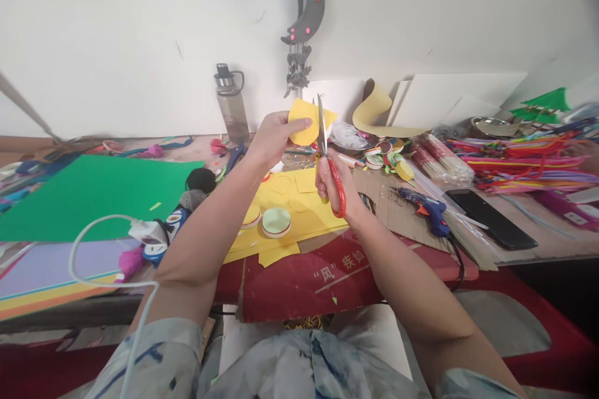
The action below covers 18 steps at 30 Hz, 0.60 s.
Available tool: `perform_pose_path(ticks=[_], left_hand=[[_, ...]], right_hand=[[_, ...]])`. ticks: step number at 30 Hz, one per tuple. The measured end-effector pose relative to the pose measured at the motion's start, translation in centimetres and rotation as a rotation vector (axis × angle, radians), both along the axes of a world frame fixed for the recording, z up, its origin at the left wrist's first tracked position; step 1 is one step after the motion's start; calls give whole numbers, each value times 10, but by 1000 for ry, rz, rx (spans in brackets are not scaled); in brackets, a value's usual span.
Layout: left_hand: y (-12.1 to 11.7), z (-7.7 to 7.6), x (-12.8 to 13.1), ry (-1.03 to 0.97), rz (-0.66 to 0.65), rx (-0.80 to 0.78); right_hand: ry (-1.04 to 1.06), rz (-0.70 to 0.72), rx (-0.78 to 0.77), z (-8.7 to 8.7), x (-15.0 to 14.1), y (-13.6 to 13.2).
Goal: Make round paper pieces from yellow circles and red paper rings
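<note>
My left hand (276,137) pinches a yellow sheet piece (302,128) with a rounded edge, held up above the table. My right hand (339,184) grips red-handled scissors (337,190), their blades pointing up and parted around the yellow piece. I cannot tell whether the material is paper, felt or foam. Below my hands lie yellow sheets (322,215) and yellow offcuts. A round disc with a pale green top (276,222) rests on them, and a yellow-topped disc (251,216) sits beside it, partly behind my left forearm.
A blue glue gun (428,209) lies on cardboard at right, near a black phone (491,218). Colourful pipe cleaners (524,162) fill the far right. At left are a green sheet (103,196) and a white charger with cable (148,232). A bottle (231,106) stands by the wall.
</note>
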<state>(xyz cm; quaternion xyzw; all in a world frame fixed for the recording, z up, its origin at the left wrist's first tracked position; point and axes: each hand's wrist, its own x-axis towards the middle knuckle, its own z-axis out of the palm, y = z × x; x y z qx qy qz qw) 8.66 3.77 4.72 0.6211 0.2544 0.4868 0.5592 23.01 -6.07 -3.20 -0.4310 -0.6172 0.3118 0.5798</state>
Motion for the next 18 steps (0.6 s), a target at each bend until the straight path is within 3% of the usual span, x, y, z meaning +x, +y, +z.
perform_pose_path(ticks=[18], left_hand=[[-4, 3, 0, -11, 21, -14]], right_hand=[[66, 17, -14, 3, -4, -3]])
